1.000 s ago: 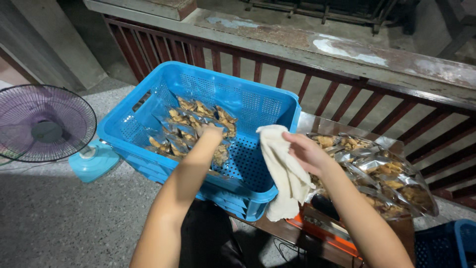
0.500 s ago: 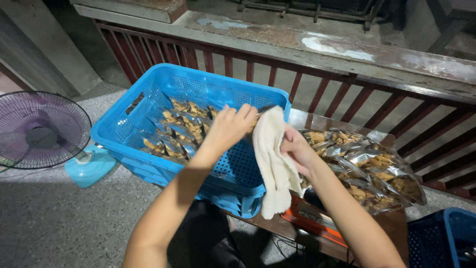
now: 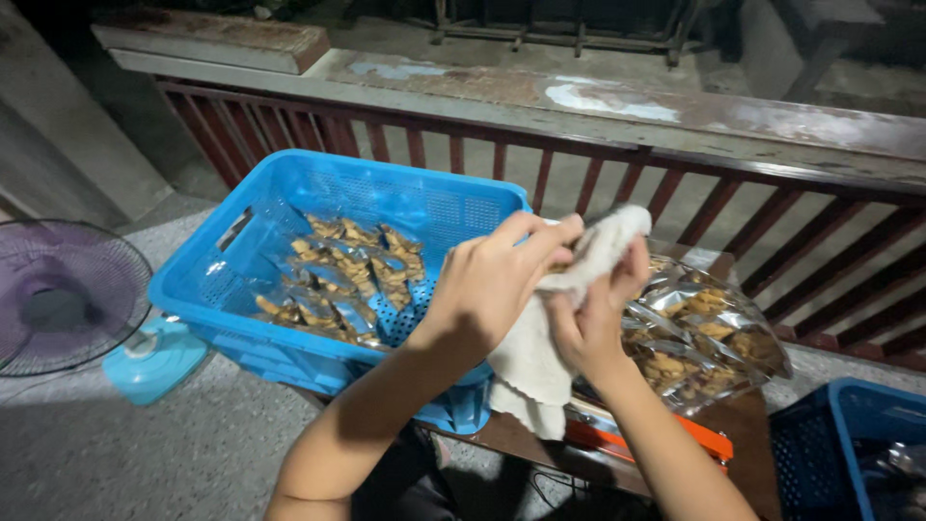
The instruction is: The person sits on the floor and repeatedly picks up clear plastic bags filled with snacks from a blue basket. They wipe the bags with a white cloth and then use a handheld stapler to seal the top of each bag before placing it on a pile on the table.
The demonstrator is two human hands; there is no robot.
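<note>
In the head view, a white cloth (image 3: 569, 309) was held up between both hands above the right end of a blue plastic basket (image 3: 318, 280), its lower part hanging down past the near edge of the desk (image 3: 743, 434). The left hand (image 3: 497, 280) was closed over the cloth from the left, its fingers (image 3: 540, 236) curled across the upper fold and pinching it. The right hand (image 3: 593, 318) was wrapped around the cloth from the right and below, with the fingertips pressed into the fabric near the cloth's bunched top end. The two hands were touching through the cloth. The blue plastic basket was set at the left end of the desk, and clear packets of brown snack pieces (image 3: 338, 280) were lying across its floor. Just right of the hands, a heap of clear bags of the same brown pieces (image 3: 704, 338) was piled on the desk, touching the basket's right side as far as could be told. An orange strip (image 3: 666, 434) was seen along the desk's near edge under that heap. A second blue basket (image 3: 839, 444) was seen past the right end of the desk, and an electric fan (image 3: 68, 299) with a light blue base stood on the floor to the left. A dark red railing (image 3: 579, 183) ran behind the desk.
</note>
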